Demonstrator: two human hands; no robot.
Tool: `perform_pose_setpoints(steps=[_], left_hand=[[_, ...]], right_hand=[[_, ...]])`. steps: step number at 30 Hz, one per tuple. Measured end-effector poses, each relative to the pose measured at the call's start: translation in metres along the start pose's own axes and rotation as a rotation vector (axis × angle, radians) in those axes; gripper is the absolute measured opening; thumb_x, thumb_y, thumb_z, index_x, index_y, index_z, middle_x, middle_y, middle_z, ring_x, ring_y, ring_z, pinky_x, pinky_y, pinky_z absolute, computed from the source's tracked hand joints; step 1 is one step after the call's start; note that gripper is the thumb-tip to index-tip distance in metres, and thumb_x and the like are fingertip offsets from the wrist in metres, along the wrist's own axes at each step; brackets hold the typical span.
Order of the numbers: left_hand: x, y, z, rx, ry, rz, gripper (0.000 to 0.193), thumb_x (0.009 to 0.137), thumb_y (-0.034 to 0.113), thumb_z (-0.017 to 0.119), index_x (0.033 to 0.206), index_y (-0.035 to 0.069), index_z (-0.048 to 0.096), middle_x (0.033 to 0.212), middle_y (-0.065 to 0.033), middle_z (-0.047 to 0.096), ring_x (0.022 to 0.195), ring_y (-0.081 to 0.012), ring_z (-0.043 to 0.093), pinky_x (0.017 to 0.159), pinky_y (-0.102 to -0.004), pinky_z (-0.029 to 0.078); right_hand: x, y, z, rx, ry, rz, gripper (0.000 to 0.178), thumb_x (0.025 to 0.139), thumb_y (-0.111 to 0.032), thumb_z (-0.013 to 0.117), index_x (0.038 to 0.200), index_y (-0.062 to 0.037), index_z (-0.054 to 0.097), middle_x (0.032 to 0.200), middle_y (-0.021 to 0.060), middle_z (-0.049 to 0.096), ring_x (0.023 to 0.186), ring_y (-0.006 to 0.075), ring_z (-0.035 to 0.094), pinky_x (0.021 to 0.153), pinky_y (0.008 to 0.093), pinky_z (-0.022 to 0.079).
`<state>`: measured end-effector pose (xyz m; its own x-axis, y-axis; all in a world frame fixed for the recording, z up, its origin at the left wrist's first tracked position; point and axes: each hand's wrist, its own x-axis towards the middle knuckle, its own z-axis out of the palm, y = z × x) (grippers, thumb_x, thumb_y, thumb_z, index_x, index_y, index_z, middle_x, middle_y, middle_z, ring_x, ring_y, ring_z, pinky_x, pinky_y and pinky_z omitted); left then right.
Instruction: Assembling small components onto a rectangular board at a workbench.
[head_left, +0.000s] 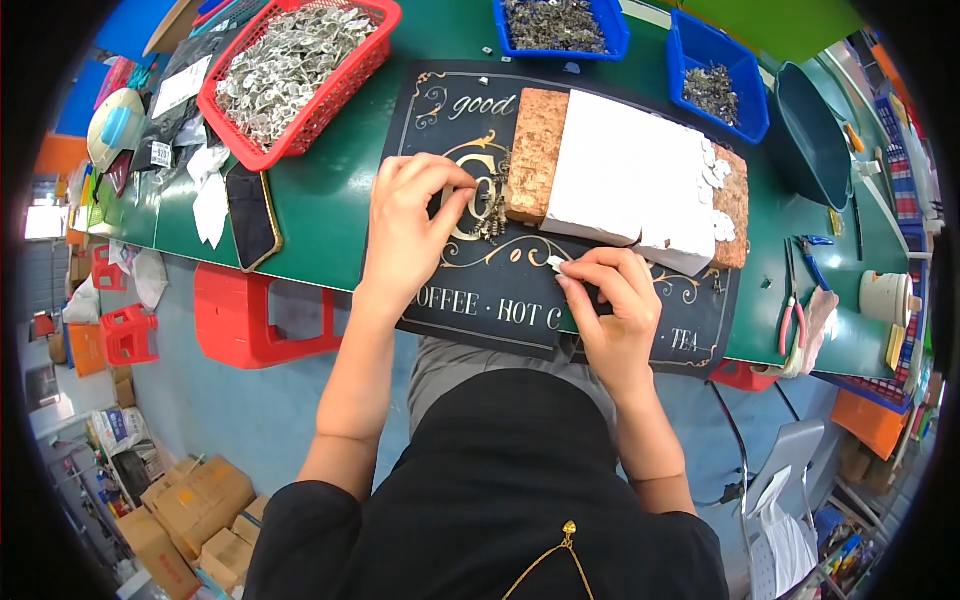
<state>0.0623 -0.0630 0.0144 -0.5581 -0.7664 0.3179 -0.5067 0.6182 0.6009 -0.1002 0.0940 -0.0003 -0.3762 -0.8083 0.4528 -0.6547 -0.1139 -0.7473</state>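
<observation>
Thumb and forefinger of my left hand [412,218] are closed in a pinch beside a small heap of dark metal parts [493,222] on the black printed mat [470,340]. Whatever they hold is too small to make out. My right hand [618,305] grips a small flat white piece [556,263] between thumb and fingertips, just above the mat. Beyond both hands lies a rough brown block [536,150] wrapped round its middle in white paper [620,160]. Several small white pieces [717,172] lie along the right end of the block.
A red basket [275,150] of silvery white parts stands at the left, near a dark phone [253,215]. Two blue trays [620,38] of metal parts and a dark green bin [805,135] line the far side. Pink-handled pliers [790,320] lie at the right.
</observation>
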Motion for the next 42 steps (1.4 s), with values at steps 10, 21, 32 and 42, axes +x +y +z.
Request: perform_pose_setpoints(steps=[10, 21, 32, 42], left_hand=[[0.001, -0.001, -0.001, 0.086, -0.001, 0.107, 0.015, 0.076, 0.004, 0.070, 0.091, 0.008, 0.070, 0.096, -0.0033, 0.062, 0.098, -0.0241, 0.051, 0.086, -0.0353, 0.042], [0.002, 0.005, 0.001, 0.053, 0.004, 0.092, 0.014, 0.075, 0.006, 0.071, 0.089, 0.005, 0.068, 0.094, -0.0036, 0.062, 0.095, -0.0231, 0.052, 0.084, -0.0335, 0.041], [-0.004, 0.004, -0.013, -0.055, 0.041, -0.147, 0.011, 0.081, 0.000, 0.065, 0.091, 0.001, 0.068, 0.085, -0.0033, 0.065, 0.083, -0.0166, 0.056, 0.071, -0.0284, 0.045], [-0.004, 0.006, -0.001, 0.028, 0.045, 0.071, 0.015, 0.074, 0.005, 0.073, 0.089, 0.005, 0.071, 0.084, -0.0045, 0.063, 0.079, -0.0216, 0.054, 0.072, -0.0317, 0.043]], right_hand=[[0.001, -0.003, 0.000, -0.024, -0.022, -0.015, 0.015, 0.071, 0.002, 0.074, 0.084, -0.0035, 0.069, 0.084, 0.0062, 0.061, 0.075, 0.0230, 0.056, 0.065, 0.0325, 0.045], [0.001, -0.002, 0.001, -0.018, -0.022, -0.031, 0.015, 0.070, 0.003, 0.073, 0.083, -0.0027, 0.069, 0.083, 0.0072, 0.062, 0.075, 0.0217, 0.056, 0.066, 0.0310, 0.043], [0.002, -0.002, 0.000, -0.025, -0.027, -0.040, 0.016, 0.070, 0.001, 0.074, 0.083, -0.0041, 0.068, 0.084, 0.0059, 0.061, 0.075, 0.0230, 0.056, 0.066, 0.0326, 0.045], [0.001, -0.004, -0.002, -0.025, -0.017, -0.040, 0.014, 0.072, 0.002, 0.073, 0.085, -0.0031, 0.069, 0.083, 0.0070, 0.062, 0.074, 0.0196, 0.056, 0.066, 0.0292, 0.043]])
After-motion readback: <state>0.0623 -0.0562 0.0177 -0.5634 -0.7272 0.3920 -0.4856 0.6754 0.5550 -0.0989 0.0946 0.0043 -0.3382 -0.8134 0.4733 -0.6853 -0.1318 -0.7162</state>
